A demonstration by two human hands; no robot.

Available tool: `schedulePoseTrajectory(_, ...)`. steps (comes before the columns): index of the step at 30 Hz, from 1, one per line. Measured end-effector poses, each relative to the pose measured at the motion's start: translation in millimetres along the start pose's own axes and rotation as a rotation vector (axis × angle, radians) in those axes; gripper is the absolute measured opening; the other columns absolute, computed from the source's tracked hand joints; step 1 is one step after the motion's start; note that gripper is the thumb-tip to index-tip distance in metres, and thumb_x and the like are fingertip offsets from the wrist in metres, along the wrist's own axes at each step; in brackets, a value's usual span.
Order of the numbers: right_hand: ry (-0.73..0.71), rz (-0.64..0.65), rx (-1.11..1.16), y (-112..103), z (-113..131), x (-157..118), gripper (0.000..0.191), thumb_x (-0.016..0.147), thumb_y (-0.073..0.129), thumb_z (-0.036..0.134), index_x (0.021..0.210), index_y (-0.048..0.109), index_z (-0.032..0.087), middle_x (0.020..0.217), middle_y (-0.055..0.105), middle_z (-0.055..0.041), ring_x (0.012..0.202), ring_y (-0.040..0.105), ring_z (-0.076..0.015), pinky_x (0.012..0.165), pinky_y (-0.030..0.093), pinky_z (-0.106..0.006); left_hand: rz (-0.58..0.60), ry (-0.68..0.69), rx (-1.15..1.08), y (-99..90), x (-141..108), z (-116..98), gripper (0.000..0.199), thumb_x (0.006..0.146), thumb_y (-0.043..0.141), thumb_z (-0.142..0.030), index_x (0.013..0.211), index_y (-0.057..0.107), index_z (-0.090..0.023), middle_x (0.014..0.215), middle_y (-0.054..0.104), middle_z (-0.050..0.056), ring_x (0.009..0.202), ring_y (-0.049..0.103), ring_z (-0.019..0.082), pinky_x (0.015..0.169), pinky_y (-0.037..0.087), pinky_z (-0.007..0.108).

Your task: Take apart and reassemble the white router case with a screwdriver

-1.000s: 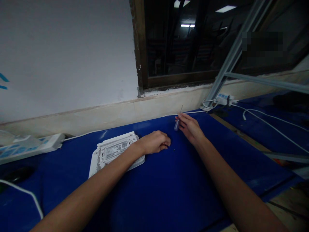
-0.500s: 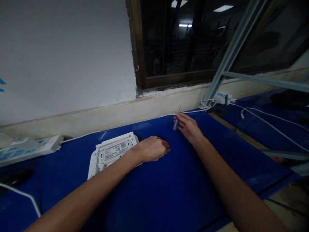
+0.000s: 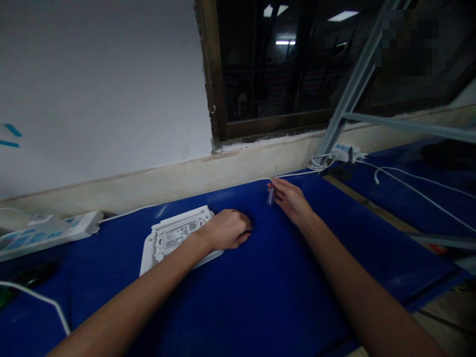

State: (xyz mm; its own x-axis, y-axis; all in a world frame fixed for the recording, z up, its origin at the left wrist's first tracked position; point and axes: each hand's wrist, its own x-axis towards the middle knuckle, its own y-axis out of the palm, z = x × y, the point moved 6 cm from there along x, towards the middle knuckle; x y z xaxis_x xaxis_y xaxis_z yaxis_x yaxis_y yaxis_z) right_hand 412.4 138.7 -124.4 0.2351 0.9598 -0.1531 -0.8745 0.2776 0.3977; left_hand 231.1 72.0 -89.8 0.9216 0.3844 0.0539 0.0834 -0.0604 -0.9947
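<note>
In my right hand [image 3: 292,198] is a screwdriver [image 3: 271,195] with a translucent purple handle; its thin shaft points up and away from me. My left hand [image 3: 231,229] is curled with knuckles up, low over the blue table [image 3: 238,297], at the right edge of a white router [image 3: 169,237]. What its fingers hold, if anything, is hidden beneath the hand. The router lies on the table with its labelled underside facing up, and my left forearm covers its near part.
A white power strip [image 3: 55,232] lies at the left, and another power strip [image 3: 345,151] with coiled cable sits at the back right. A grey metal frame [image 3: 340,119] rises at the right. The wall [image 3: 111,99] and a dark window [image 3: 278,74] bound the far side.
My left hand has moved slightly left, nearer the router, its fingers more curled under. My right hand keeps the screwdriver in nearly the same place. The view has shifted a little.
</note>
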Motion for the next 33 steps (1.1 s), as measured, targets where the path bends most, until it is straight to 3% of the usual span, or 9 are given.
schedulePoseTrajectory(8, 0.012, 0.099, -0.062, 17.3, -9.2, -6.2, 0.017, 0.071, 0.082, 0.025, 0.086, 0.074, 0.022, 0.076, 0.072, -0.0014, 0.067, 0.068, -0.0145, 0.057, 0.052, -0.024, -0.098, -0.111, -0.159, -15.1, -24.7, 6.4, 0.023, 0.092, 0.060, -0.023, 0.113, 0.068, -0.018, 0.116, 0.069, 0.007, 0.107, 0.065, 0.021, 0.094, 0.050, 0.031)
schedulePoseTrajectory(11, 0.014, 0.144, -0.084, 23.1, -10.7, -9.3, 0.018, 0.070, 0.083, 0.026, 0.085, 0.075, 0.022, 0.073, 0.070, -0.0002, 0.061, 0.066, -0.0129, 0.054, 0.052, -0.023, -0.083, -0.186, -0.157, -11.4, -28.4, 6.9, 0.036, 0.090, 0.065, -0.035, 0.121, 0.065, -0.017, 0.120, 0.067, 0.009, 0.111, 0.064, 0.025, 0.096, 0.051, 0.035)
schedulePoseTrajectory(15, 0.002, 0.156, -0.107, 23.1, -10.9, -10.2, 0.020, 0.068, 0.084, 0.026, 0.086, 0.076, 0.022, 0.075, 0.071, -0.0005, 0.061, 0.065, -0.0121, 0.054, 0.052, -0.022, -0.112, -0.321, -0.078, 0.1, -16.6, 4.4, 0.059, 0.084, 0.066, -0.060, 0.121, 0.063, -0.015, 0.116, 0.064, 0.013, 0.108, 0.061, 0.032, 0.091, 0.053, 0.043)
schedulePoseTrajectory(19, -0.006, 0.134, -0.114, 18.8, -10.4, -8.7, 0.020, 0.068, 0.084, 0.026, 0.086, 0.076, 0.022, 0.075, 0.071, -0.0005, 0.060, 0.065, -0.0121, 0.052, 0.051, -0.022, -0.138, -0.367, -0.051, 7.1, -3.4, 2.8, 0.044, 0.086, 0.066, -0.050, 0.113, 0.064, -0.015, 0.110, 0.062, 0.013, 0.103, 0.061, 0.031, 0.083, 0.054, 0.041)
schedulePoseTrajectory(25, 0.002, 0.134, -0.104, 18.3, -8.9, -8.6, 0.021, 0.066, 0.084, 0.026, 0.085, 0.076, 0.022, 0.076, 0.071, -0.0006, 0.061, 0.064, -0.0117, 0.053, 0.051, -0.022, -0.129, -0.258, -0.115, 7.7, 0.7, 3.9, 0.027, 0.088, 0.067, -0.030, 0.114, 0.065, -0.022, 0.114, 0.063, 0.006, 0.107, 0.060, 0.023, 0.090, 0.052, 0.034)
schedulePoseTrajectory(30, -0.001, 0.123, -0.093, 16.6, -6.7, -7.4, 0.018, 0.068, 0.083, 0.025, 0.083, 0.075, 0.022, 0.075, 0.071, -0.0006, 0.061, 0.064, -0.0123, 0.053, 0.051, -0.023, -0.103, -0.065, -0.077, 8.8, 3.8, -2.1, 0.025, 0.092, 0.061, -0.022, 0.115, 0.067, -0.025, 0.119, 0.067, 0.003, 0.116, 0.055, 0.024, 0.101, 0.044, 0.040)
schedulePoseTrajectory(33, -0.002, 0.109, -0.091, 14.2, -5.8, -6.0, 0.015, 0.070, 0.082, 0.024, 0.083, 0.075, 0.021, 0.075, 0.071, -0.0011, 0.060, 0.064, -0.0121, 0.052, 0.051, -0.023, -0.055, -0.037, 0.042, 8.6, 2.1, -1.9, 0.021, 0.095, 0.054, -0.023, 0.110, 0.069, -0.023, 0.116, 0.070, 0.004, 0.122, 0.052, 0.026, 0.100, 0.043, 0.043)
